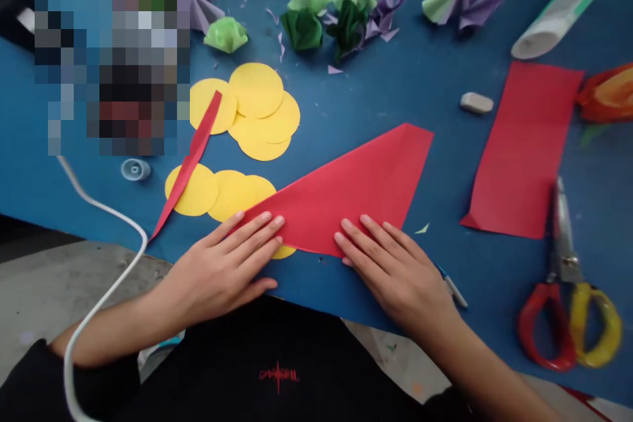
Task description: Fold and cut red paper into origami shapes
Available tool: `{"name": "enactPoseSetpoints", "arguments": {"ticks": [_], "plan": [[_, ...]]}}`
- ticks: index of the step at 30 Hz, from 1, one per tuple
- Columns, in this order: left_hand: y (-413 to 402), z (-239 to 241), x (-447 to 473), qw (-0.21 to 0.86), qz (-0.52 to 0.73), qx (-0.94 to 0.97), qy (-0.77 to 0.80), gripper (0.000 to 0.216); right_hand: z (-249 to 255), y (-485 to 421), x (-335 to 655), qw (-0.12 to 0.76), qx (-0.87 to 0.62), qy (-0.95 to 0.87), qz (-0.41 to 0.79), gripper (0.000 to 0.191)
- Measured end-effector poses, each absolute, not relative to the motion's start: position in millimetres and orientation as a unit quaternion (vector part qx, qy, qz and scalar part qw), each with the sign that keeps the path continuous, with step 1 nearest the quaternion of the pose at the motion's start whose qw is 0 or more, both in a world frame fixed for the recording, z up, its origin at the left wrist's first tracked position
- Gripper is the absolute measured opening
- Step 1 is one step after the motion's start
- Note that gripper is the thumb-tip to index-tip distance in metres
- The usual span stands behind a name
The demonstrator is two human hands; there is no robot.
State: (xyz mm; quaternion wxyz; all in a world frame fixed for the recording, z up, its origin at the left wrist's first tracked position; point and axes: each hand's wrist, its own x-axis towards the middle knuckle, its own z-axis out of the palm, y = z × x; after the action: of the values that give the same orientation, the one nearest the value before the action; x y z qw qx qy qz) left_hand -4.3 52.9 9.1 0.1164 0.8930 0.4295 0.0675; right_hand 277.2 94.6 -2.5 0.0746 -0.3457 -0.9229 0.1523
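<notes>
A red sheet of paper folded into a triangle (356, 188) lies on the blue table (410, 86). My left hand (232, 264) lies flat with its fingertips pressing the triangle's near left corner. My right hand (390, 264) lies flat too, fingers stretched out on the near folded edge. Neither hand holds anything. Several yellow paper circles (257, 109) lie just beyond and under the left corner, with a narrow red paper strip (190, 161) across them.
A red rectangular sheet (527, 145) lies at right, scissors (568, 297) with red and yellow handles beside it. A white eraser (476, 103), a pen (452, 287), a rolled tube (564, 6), folded green and purple paper pieces (346, 13) and a white cable (99, 277) are around.
</notes>
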Motion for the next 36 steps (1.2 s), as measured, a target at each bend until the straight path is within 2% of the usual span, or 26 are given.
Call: {"name": "enactPoseSetpoints", "arguments": {"ticks": [6,9,13,22,30,36], "plan": [[36,4,-16,0.091,0.088,0.857,0.499,0.067,-1,90,275,0.102,-0.369,-0.913,0.138,0.062],[29,2,-20,0.079,0.097,0.847,0.516,0.067,0,89,274,0.128,-0.363,-0.919,0.089,0.059],[26,1,-21,0.066,0.112,0.844,0.521,0.065,0,89,276,0.166,-0.343,-0.924,0.033,0.045],[28,3,-21,0.062,0.129,0.844,0.517,0.059,2,88,284,0.198,-0.356,-0.912,0.058,0.030],[51,14,14,0.038,0.112,0.852,0.510,0.043,8,89,278,0.176,-0.360,-0.914,0.064,0.018],[71,14,35,0.064,0.100,0.864,0.489,0.048,24,91,271,0.097,-0.361,-0.927,0.037,0.014]]}}
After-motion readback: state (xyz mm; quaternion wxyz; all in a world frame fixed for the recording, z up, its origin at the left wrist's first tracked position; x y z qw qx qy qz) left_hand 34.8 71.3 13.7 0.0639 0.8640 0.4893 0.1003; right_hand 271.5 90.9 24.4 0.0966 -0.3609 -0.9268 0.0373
